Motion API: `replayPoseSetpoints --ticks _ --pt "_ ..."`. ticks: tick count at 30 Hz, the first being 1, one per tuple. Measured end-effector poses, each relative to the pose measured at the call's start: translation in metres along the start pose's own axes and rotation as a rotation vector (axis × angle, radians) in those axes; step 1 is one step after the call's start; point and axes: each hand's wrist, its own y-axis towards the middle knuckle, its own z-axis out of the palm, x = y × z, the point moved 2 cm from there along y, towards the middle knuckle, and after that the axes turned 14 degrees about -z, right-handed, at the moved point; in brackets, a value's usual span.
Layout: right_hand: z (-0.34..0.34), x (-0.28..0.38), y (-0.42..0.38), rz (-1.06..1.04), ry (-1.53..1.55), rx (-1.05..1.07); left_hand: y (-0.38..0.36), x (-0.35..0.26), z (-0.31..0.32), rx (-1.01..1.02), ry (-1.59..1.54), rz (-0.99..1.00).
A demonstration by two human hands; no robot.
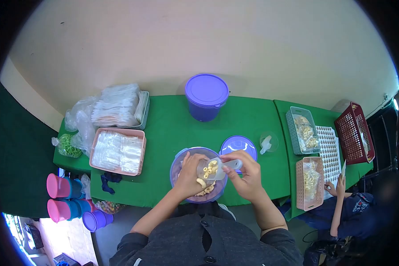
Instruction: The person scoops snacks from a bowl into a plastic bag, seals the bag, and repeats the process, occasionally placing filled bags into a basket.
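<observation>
Over the front edge of the green table, my right hand pinches the handle of a translucent plastic scoop. Pale ring-shaped snacks sit in the scoop. My left hand is curled at the scoop's front end, above a purple bucket; what its fingers grip is hard to see, perhaps clear plastic. More snacks lie inside the bucket, partly hidden by my hands. A purple lid rests just behind my right hand.
A closed purple bucket stands by the wall. Left are a pink basket of plastic bags and bagged green snacks. Right are a grey-green basket, a pink basket and a dark red basket. Another person's hands work at the right.
</observation>
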Motion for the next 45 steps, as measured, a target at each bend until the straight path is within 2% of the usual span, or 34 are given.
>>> replayPoseSetpoints --ticks 2,4,8,14,17,19,20,22,23,25,29,32,34,35,37,38,42,44,45 --pt "-0.002 0.002 0.001 0.018 -0.011 -0.052 0.002 0.002 0.004 0.004 -0.021 -0.016" --pt "0.000 0.004 0.005 -0.081 -0.118 0.079 0.006 -0.004 0.001 -0.110 0.094 0.065" --pt "-0.004 0.005 0.002 -0.090 -0.130 0.021 0.008 0.005 0.001 -0.140 0.086 0.025" --pt "-0.006 0.005 -0.002 -0.009 -0.046 -0.033 0.004 0.017 0.001 -0.132 -0.030 0.034" --pt "-0.013 -0.004 -0.002 0.074 -0.008 -0.091 0.003 0.036 0.003 -0.161 -0.155 -0.030" --pt "-0.006 -0.025 -0.008 0.297 0.052 0.051 0.005 0.060 0.009 -0.190 -0.284 -0.299" --pt "0.000 -0.036 -0.012 0.297 0.054 0.059 0.003 0.065 0.007 -0.196 -0.286 -0.304" --pt "0.018 -0.068 -0.023 0.339 -0.081 0.315 0.008 0.066 0.001 -0.115 -0.209 -0.258" --pt "0.025 -0.083 -0.029 0.337 -0.083 0.318 0.010 0.066 -0.002 -0.118 -0.211 -0.258" --pt "0.041 -0.106 -0.043 0.303 -0.112 0.510 0.011 0.060 -0.005 -0.032 -0.074 -0.031" --pt "0.060 -0.128 -0.042 0.351 -0.114 0.594 0.015 0.063 -0.019 -0.040 -0.103 -0.059" --pt "0.075 -0.145 -0.043 0.443 -0.182 0.676 0.016 0.073 -0.019 0.053 -0.287 -0.099" --pt "0.091 -0.173 -0.058 0.562 -0.087 0.821 0.016 0.070 -0.019 0.089 -0.786 -0.217" --pt "0.099 -0.182 -0.065 0.563 -0.086 0.821 0.016 0.072 -0.020 0.090 -0.785 -0.218" --pt "0.116 -0.190 -0.081 0.594 0.119 0.991 0.016 0.073 -0.025 -0.027 -0.496 -0.138" --pt "0.120 -0.194 -0.087 0.687 0.284 0.911 0.015 0.072 -0.027 -0.028 -0.495 -0.139" --pt "0.116 -0.193 -0.084 0.781 0.382 0.834 0.005 0.051 -0.052 -0.096 -0.523 -0.117" --pt "0.111 -0.191 -0.081 0.899 0.443 0.629 0.000 0.048 -0.064 -0.127 -0.542 -0.108" --pt "0.108 -0.189 -0.079 0.899 0.445 0.630 -0.002 0.047 -0.071 -0.162 -0.543 -0.091"
